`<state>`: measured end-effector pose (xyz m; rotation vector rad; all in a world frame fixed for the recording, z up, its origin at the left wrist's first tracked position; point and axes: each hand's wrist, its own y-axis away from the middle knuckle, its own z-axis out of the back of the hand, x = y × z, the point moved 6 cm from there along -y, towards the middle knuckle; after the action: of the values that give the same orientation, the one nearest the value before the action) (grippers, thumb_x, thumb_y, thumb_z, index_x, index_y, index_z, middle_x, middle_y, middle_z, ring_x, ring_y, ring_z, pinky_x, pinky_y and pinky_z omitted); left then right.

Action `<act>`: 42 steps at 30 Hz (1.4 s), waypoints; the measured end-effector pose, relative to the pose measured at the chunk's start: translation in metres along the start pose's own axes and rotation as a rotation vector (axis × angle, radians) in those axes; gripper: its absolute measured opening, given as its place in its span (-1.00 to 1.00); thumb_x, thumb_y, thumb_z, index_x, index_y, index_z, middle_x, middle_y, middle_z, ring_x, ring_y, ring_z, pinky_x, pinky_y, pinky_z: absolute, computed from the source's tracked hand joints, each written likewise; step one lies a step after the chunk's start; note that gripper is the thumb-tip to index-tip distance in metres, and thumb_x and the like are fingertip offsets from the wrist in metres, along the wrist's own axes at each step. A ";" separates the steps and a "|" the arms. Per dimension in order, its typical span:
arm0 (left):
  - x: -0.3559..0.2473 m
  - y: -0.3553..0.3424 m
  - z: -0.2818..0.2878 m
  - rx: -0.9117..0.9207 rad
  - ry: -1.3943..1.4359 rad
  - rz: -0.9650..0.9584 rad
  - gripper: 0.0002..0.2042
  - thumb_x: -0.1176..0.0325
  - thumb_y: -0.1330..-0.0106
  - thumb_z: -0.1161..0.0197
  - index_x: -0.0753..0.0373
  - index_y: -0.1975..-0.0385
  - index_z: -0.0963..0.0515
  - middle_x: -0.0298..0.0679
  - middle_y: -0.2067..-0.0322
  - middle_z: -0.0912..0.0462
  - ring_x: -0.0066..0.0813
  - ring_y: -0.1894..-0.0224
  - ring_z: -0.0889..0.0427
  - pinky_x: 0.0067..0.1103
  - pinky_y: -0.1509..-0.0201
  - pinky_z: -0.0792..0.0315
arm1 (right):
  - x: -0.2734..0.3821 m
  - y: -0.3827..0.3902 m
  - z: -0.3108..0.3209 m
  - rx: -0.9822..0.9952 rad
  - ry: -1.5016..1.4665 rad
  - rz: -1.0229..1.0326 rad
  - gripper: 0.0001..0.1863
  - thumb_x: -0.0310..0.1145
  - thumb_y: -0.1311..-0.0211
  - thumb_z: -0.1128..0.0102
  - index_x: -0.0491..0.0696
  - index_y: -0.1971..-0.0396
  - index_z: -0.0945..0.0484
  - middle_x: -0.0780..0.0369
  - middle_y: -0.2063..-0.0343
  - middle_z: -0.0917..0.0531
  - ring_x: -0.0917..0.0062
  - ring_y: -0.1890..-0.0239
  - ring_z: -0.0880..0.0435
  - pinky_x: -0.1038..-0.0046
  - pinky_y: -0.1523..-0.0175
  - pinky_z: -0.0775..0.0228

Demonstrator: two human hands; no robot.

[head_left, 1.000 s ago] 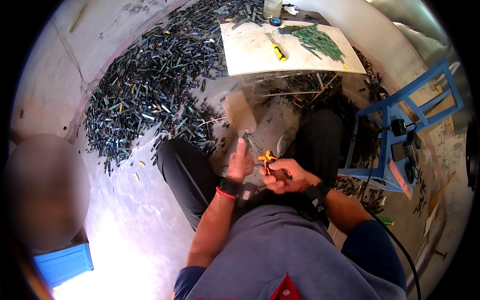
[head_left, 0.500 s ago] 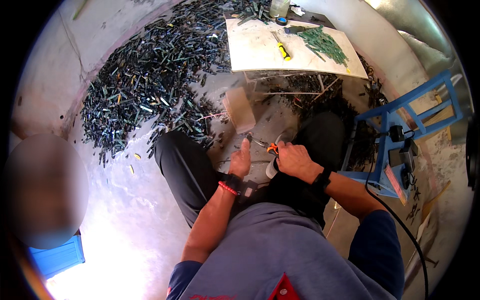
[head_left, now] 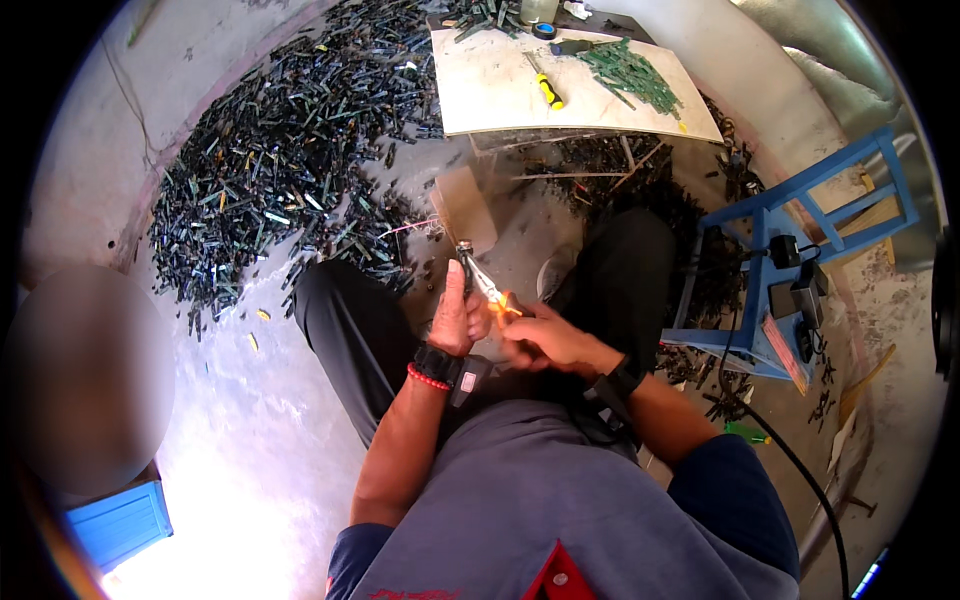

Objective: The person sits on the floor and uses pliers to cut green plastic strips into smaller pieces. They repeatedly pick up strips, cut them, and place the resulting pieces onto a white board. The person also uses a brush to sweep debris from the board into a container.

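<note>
My left hand (head_left: 458, 318) is closed around a small dark strip (head_left: 466, 262), which sticks up past my raised thumb. My right hand (head_left: 550, 338), slightly smeared by motion, grips the orange handles of a pair of pliers (head_left: 484, 280). The metal jaws of the pliers reach up and left to the top of the strip, at or very near it; exact contact is too small to tell. Both hands are between my knees. Just beyond them a brown cardboard-like block (head_left: 465, 210) stands on the floor, with thin reddish wires at its left side.
A large heap of dark strips (head_left: 290, 150) covers the floor ahead left. The low board-topped table (head_left: 480, 95) bears a yellow-black screwdriver (head_left: 545, 90), green strips (head_left: 635, 75) and blue tape (head_left: 543, 31). On the right, a blue chair (head_left: 770, 225) carries black adapters (head_left: 808, 290) and a cable.
Both hands have come closer to each other and shifted left in the picture. The pliers have turned to point more steeply upward, their jaws now at the strip's top. The whole view has shifted slightly.
</note>
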<state>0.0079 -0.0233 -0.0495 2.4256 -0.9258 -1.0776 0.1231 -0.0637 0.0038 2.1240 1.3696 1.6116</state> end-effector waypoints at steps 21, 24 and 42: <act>-0.006 0.016 -0.011 -0.088 -0.147 -0.060 -0.36 -0.43 -0.13 0.12 0.01 0.84 -0.04 -0.47 0.83 0.00 -0.63 0.80 0.05 -0.66 0.72 0.12 | 0.000 0.014 -0.027 0.184 -0.332 -0.047 -0.77 -0.20 -0.04 -0.10 -0.01 0.38 -0.37 0.36 0.63 -0.36 0.68 0.64 -0.29 0.61 0.60 -0.06; 0.002 -0.005 0.008 -0.213 -0.311 -0.160 -0.37 -0.38 -0.16 0.08 0.04 0.85 -0.07 -0.48 0.85 -0.03 -0.63 0.82 0.03 -0.61 0.73 0.13 | 0.008 0.004 0.035 -0.294 0.616 0.084 -0.81 -0.29 -0.04 -0.08 -0.09 0.40 -0.44 0.17 0.64 -0.51 0.41 0.60 -0.51 0.39 0.52 -0.29; 0.003 -0.005 0.004 -0.298 -0.310 -0.247 -0.41 -0.32 -0.19 0.03 0.00 0.85 -0.09 -0.54 0.87 -0.03 -0.70 0.86 0.02 -0.64 0.78 0.17 | 0.004 0.019 0.000 0.239 -0.395 -0.217 -0.74 -0.17 -0.09 -0.05 -0.04 0.34 -0.42 0.28 0.58 -0.44 0.59 0.64 -0.37 0.53 0.62 -0.19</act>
<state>0.0084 -0.0214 -0.0566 2.2002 -0.5069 -1.5887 0.1340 -0.0715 0.0180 2.1712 1.6420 0.9258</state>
